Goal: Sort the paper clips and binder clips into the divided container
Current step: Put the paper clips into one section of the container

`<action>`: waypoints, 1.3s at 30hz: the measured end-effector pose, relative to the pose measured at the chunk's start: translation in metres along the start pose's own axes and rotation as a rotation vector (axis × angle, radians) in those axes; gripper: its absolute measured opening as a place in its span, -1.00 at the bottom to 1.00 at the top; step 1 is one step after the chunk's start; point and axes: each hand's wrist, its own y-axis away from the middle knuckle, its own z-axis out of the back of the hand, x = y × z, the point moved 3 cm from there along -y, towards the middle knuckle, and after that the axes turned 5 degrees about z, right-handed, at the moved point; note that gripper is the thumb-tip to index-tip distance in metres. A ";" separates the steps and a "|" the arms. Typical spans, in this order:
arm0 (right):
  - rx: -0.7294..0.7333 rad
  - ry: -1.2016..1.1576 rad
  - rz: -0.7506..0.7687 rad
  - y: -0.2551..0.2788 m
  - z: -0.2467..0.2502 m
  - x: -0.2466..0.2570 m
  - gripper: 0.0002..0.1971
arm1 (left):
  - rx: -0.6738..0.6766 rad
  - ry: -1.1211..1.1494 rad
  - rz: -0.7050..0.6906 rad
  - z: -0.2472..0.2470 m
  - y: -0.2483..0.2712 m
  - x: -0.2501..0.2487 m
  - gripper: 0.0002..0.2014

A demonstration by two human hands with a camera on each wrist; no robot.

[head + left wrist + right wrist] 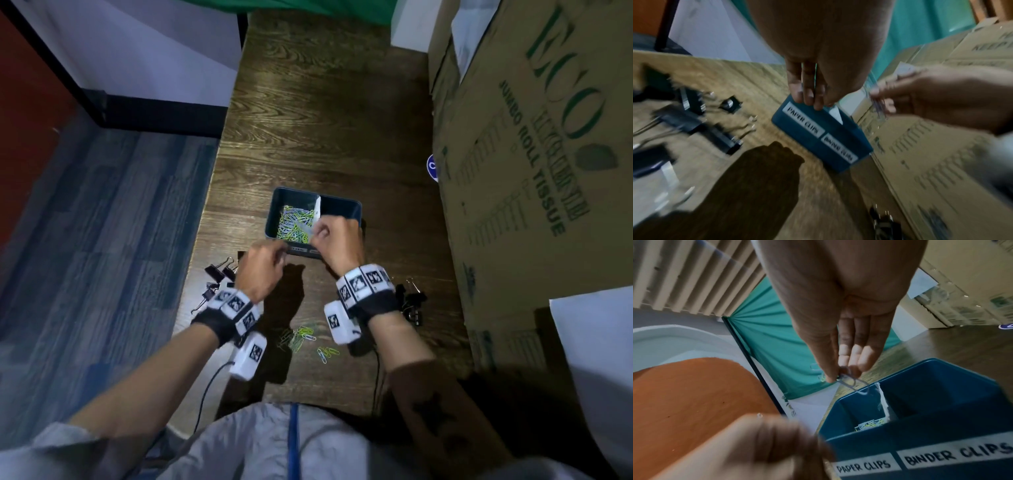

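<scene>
A dark blue divided container [342, 205] stands mid-table, labelled PAPER CLIPS [863, 466] on the left and BINDER CLIPS [955, 454] on the right. Coloured paper clips [293, 222] lie in its left compartment; the visible part of the right one looks empty. My right hand [337, 240] hovers over the white divider [882, 400] and pinches a grey paper clip [854, 383]. My left hand [263, 270], fingers curled, is at the container's front left corner; anything in it is hidden. Loose paper clips [308, 337] lie between my wrists. Black binder clips lie left [219, 281] and right [412, 303].
A large cardboard box [531, 171] walls off the table's right side, close to the container. The table's left edge [209, 192] drops to blue flooring. A black cable [205, 394] hangs off the near edge. A blue sticker [432, 167] sits by the box.
</scene>
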 end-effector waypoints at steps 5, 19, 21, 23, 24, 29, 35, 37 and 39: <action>0.008 -0.113 -0.027 -0.023 -0.003 -0.002 -0.69 | 0.310 -0.104 0.036 -0.039 0.060 0.024 -0.77; 0.531 0.240 -0.307 0.166 -0.082 -0.119 -0.45 | 0.516 -0.242 0.008 -0.069 0.127 0.075 -0.45; 0.514 0.231 -0.308 0.180 -0.089 -0.123 -0.34 | 0.522 -0.217 -0.005 -0.073 0.132 0.072 -0.44; 0.491 0.232 -0.267 0.186 -0.095 -0.120 -0.35 | 0.516 -0.200 -0.027 -0.077 0.134 0.068 -0.47; 0.474 0.242 -0.232 0.187 -0.099 -0.119 -0.37 | 0.508 -0.197 -0.039 -0.078 0.135 0.065 -0.49; 0.351 0.214 -0.155 0.177 -0.117 -0.108 -0.56 | 0.469 -0.191 -0.071 -0.083 0.123 0.052 -0.68; 0.241 0.176 -0.142 0.170 -0.122 -0.108 -0.51 | 0.327 -0.185 -0.103 -0.077 0.095 0.045 -0.67; 0.224 0.181 -0.160 0.172 -0.123 -0.113 -0.31 | 0.257 -0.208 -0.069 -0.074 0.080 0.044 -0.53; 0.245 0.202 -0.150 0.172 -0.124 -0.116 -0.17 | 0.321 -0.276 -0.004 -0.078 0.070 0.047 -0.34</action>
